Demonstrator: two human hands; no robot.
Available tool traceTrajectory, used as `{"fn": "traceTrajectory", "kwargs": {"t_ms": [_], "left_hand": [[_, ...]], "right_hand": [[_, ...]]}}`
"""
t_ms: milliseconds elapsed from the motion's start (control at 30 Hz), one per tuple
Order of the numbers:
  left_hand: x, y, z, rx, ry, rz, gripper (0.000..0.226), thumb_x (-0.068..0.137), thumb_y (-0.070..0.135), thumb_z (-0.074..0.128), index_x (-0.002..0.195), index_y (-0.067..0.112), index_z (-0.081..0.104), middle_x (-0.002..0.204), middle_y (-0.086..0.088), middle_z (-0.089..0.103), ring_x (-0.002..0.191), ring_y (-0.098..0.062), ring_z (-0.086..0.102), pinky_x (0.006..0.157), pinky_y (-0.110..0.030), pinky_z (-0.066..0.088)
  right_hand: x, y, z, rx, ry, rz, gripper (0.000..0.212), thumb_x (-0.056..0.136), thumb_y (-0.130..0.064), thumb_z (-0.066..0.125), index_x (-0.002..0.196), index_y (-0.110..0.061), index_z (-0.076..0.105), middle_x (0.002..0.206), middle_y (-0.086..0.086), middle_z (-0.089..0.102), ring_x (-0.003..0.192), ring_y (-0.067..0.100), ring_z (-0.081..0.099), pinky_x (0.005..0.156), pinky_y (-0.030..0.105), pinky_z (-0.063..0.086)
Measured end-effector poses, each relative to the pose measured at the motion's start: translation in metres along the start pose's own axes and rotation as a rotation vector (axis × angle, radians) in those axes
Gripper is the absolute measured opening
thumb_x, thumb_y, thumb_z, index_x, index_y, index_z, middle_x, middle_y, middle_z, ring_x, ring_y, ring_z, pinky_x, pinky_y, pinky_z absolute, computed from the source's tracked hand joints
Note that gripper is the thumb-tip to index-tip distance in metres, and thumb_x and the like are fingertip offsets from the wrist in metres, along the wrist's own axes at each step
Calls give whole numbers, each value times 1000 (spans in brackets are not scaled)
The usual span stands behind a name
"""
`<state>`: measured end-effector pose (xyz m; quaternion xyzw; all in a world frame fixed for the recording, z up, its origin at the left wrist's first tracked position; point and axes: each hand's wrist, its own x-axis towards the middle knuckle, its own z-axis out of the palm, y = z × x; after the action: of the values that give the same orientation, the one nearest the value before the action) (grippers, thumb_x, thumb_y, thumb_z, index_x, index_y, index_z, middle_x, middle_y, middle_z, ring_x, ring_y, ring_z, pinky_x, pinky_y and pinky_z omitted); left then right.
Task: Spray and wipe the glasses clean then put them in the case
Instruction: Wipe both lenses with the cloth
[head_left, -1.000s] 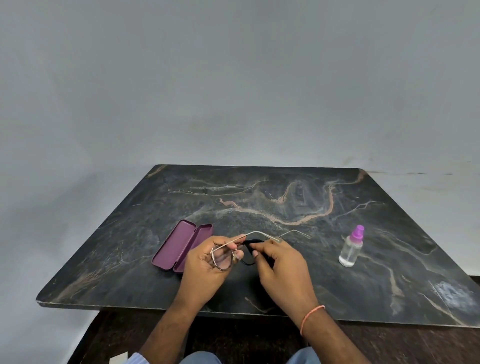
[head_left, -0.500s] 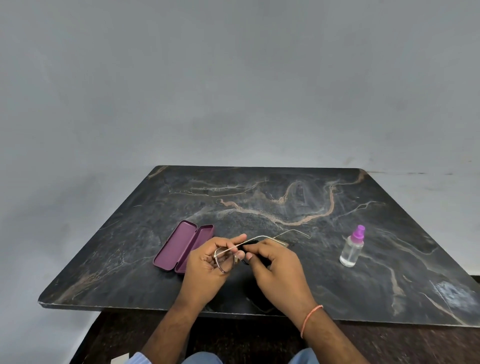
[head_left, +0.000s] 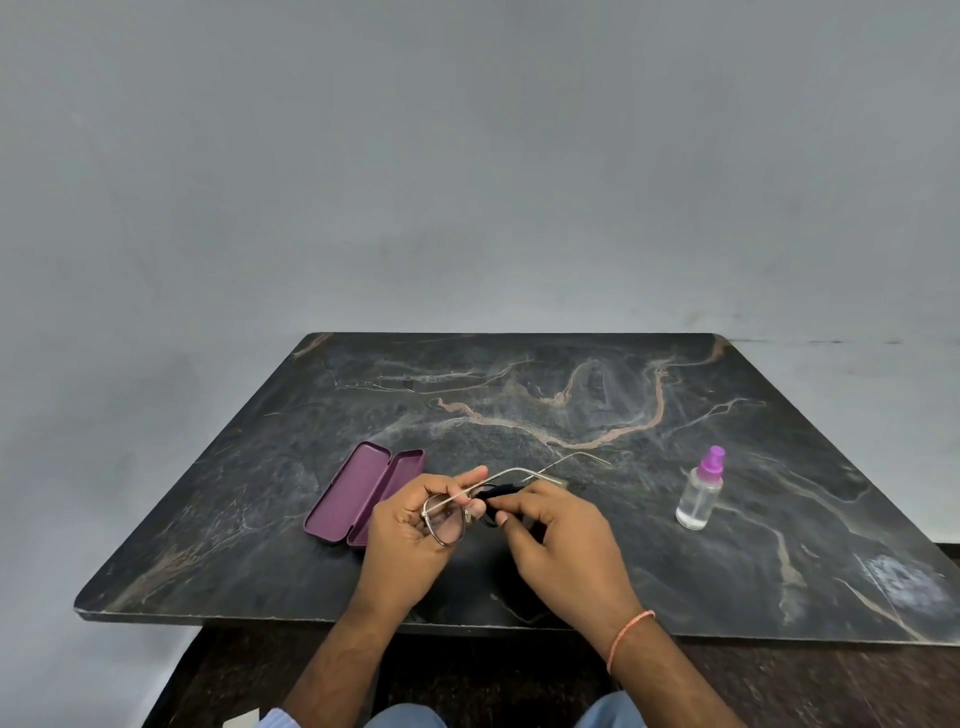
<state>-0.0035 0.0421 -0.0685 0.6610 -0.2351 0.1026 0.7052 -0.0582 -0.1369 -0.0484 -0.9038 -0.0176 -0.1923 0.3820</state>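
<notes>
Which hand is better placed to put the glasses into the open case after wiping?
The left hand. It already holds the glasses by the frame, and the open case lies just beside it. The right hand pinches the dark cloth and is farther from the case.

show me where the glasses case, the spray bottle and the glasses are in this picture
glasses case (head_left: 347, 493): head view, on the inside of the open left half.
spray bottle (head_left: 698, 496): head view, on the clear body below the purple nozzle.
glasses (head_left: 450, 521): head view, on the lens held in the left hand (head_left: 410, 540).
</notes>
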Motion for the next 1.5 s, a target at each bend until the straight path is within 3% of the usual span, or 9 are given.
{"fn": "traceTrajectory", "kwargs": {"t_ms": [100, 200, 433, 633, 733, 1033, 1233, 1400, 1500], "left_hand": [[-1, 0, 1, -11, 2, -13, 19, 90, -20, 75, 92, -2, 70, 110, -8, 86, 119, -27, 80, 98, -28, 64], [0, 0, -2, -4, 0, -3, 20, 91, -17, 75, 94, 3, 71, 113, -8, 86, 123, -25, 78, 103, -32, 63], [-3, 1, 3, -28, 16, -9, 19, 89, -20, 75, 91, -2, 69, 108, -9, 86, 120, -22, 79, 99, -23, 62], [-1, 5, 2, -44, 30, 0, 12, 86, 1, 80, 91, -1, 70, 106, -8, 86, 122, -20, 79, 101, -25, 62], [-2, 7, 6, -40, 41, -1, 12, 86, -11, 79, 90, -4, 69, 105, -1, 87, 115, -15, 81, 95, -18, 61], [-2, 2, 3, 26, 5, -3, 18, 87, -15, 80, 90, 0, 71, 114, -1, 86, 114, -21, 82, 95, -22, 63], [-2, 6, 2, -2, 5, -7, 11, 86, 4, 81, 92, 1, 71, 110, -4, 87, 115, -20, 81, 95, -22, 62], [-2, 3, 2, 27, -19, -22, 16, 89, -10, 81, 92, 3, 72, 117, -2, 86, 119, -20, 80, 98, -26, 63], [-2, 4, 0, 17, -44, -36, 13, 90, -6, 80, 94, 1, 71, 124, -3, 84, 122, -21, 79, 101, -29, 63]], "right_hand": [[-1, 3, -2, -132, 20, 18, 24, 98, -34, 65, 117, -41, 78, 104, -22, 70, 96, 1, 66, 80, 23, 53], [-5, -5, 1, 6, -18, -42, 23, 96, -31, 66, 114, -38, 80, 100, -21, 69, 94, 2, 68, 79, 24, 55], [-6, 2, -5, -150, 40, -44, 25, 97, -33, 65, 117, -39, 79, 102, -24, 67, 91, 1, 66, 68, 7, 38], [-8, -1, -6, -94, -11, -117, 25, 97, -35, 63, 115, -37, 79, 102, -24, 67, 91, -3, 65, 71, 10, 46], [-8, 4, -6, -205, 38, -87, 26, 97, -35, 62, 116, -39, 79, 103, -23, 67, 94, 2, 67, 71, 18, 50], [3, 9, -1, -234, 40, -46, 27, 98, -38, 58, 118, -40, 76, 103, -18, 70, 97, 6, 67, 75, 27, 55], [4, -1, 6, 49, -26, -66, 25, 97, -27, 68, 117, -36, 80, 94, -19, 68, 89, 3, 66, 74, 16, 48], [10, 7, 2, -137, 18, -21, 26, 97, -35, 61, 117, -39, 78, 100, -17, 70, 93, 6, 68, 77, 29, 56], [9, 1, 7, -43, 25, -63, 22, 96, -31, 63, 109, -36, 80, 96, -16, 70, 92, 5, 68, 80, 31, 57]]}}
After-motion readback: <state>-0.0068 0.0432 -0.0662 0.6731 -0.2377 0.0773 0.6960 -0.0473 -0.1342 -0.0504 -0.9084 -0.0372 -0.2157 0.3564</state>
